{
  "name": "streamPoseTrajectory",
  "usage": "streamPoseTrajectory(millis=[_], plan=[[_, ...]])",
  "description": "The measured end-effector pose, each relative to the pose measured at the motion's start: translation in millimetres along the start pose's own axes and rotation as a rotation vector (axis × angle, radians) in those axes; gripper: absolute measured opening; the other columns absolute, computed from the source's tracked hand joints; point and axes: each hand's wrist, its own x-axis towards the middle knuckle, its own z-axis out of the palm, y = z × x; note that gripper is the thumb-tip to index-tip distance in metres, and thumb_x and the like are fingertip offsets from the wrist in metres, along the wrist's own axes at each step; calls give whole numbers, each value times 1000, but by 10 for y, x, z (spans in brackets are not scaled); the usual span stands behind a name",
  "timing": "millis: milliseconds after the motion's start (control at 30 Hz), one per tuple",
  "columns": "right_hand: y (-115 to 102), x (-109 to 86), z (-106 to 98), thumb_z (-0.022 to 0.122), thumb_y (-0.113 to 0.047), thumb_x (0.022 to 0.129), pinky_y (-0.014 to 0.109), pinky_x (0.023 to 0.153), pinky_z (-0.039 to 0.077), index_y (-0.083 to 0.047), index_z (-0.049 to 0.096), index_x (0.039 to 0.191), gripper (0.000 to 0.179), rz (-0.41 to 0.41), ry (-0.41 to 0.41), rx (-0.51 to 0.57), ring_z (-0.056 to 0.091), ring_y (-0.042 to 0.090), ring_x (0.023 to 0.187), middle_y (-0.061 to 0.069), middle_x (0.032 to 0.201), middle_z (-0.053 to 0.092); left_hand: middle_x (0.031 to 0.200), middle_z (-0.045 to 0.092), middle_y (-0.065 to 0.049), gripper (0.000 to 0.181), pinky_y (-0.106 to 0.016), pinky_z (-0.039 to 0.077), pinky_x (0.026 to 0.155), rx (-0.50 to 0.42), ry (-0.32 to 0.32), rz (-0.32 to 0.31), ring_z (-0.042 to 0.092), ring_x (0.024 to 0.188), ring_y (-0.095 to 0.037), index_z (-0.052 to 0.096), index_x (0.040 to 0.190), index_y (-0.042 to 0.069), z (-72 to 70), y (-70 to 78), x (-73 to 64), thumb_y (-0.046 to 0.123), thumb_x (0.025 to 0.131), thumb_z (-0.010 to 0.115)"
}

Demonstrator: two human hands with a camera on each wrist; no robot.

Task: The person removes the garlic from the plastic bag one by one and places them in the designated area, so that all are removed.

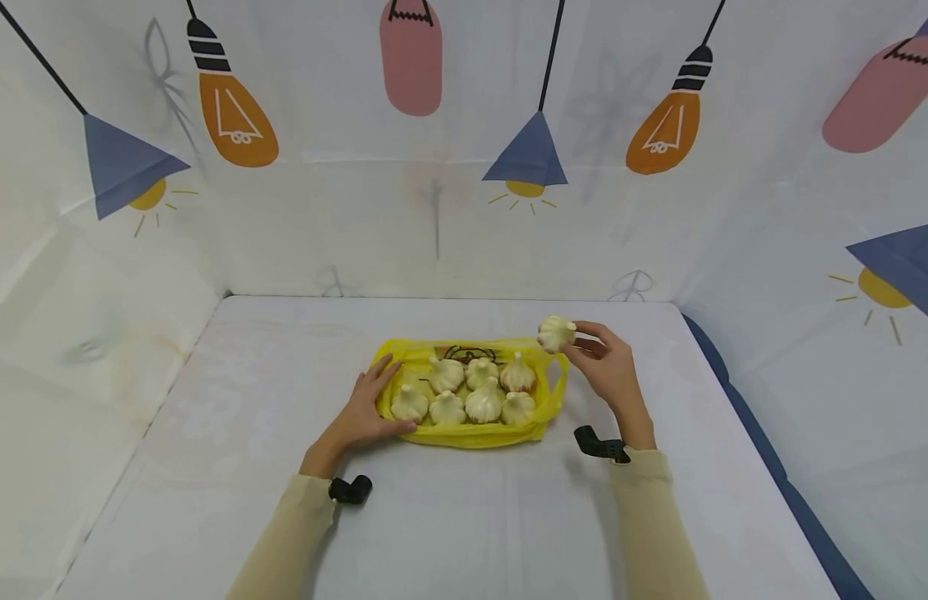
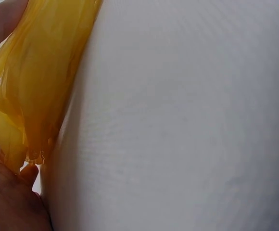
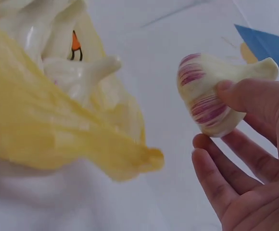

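A yellow plastic bag (image 1: 464,437) lies on the table, spread around several white garlic bulbs (image 1: 484,402) grouped in its opening. My left hand (image 1: 366,406) holds the bag's left end, thumb along the front edge and fingers spread over the far side. In the left wrist view, yellow plastic (image 2: 48,67) shows between the fingers and thumb. Above the bag's far right corner, my right hand (image 1: 608,367) pinches one garlic bulb (image 1: 557,333) between thumb and fingers. Purple streaks mark this garlic bulb (image 3: 207,96) in the right wrist view, off to the side of the bag.
The bag's loop handle (image 1: 557,379) sticks out at its right end, below the right hand. A white cloth covers the table (image 1: 464,517). Behind stands a white fabric backdrop (image 1: 343,217) printed with lamps and bulbs. Dark blue material (image 1: 756,433) runs along the right table edge.
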Motion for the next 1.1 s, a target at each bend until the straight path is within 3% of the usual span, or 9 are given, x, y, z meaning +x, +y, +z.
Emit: streamPoseTrajectory(millis=[100,333,500,800,967,1100], plan=[[-100,-70,-67,74,-4,94,10,84,54,8,61,133,43,-9,26,-13,68,18,109,28,135,61,173,12,-15,113,-65,-2,126,-3,3,8,8,158,-47,29,163,10,-3,-3,1,47,75,89],[11,-116,-167,75,-6,93,9,83,54,7,62,132,43,20,74,-21,66,4,103,26,135,61,173,13,-16,112,-66,-3,126,3,5,26,8,158,-47,31,162,8,-3,-8,2,45,74,89],[6,-165,-191,75,-6,94,8,82,54,8,61,133,44,68,78,-40,66,11,107,25,137,60,172,14,-17,111,-66,-3,125,-1,6,38,9,158,-46,33,161,6,-2,-11,4,44,74,89],[219,-190,-197,75,-10,95,8,81,53,7,60,135,47,124,70,-45,66,15,110,27,140,59,173,15,-16,109,-64,-3,126,0,4,30,9,158,-44,33,161,6,2,0,-2,45,75,88],[488,-159,-190,74,-15,96,6,80,51,3,58,140,51,184,71,-61,63,34,123,22,144,57,173,15,-15,108,-64,-3,126,1,5,18,9,158,-45,34,161,6,2,16,-7,46,75,88],[703,-138,-195,76,-24,95,5,80,51,-2,58,143,55,206,75,-58,61,38,128,18,146,56,173,15,-14,108,-65,-2,126,3,3,9,8,158,-45,34,161,8,2,22,-6,47,76,87]])
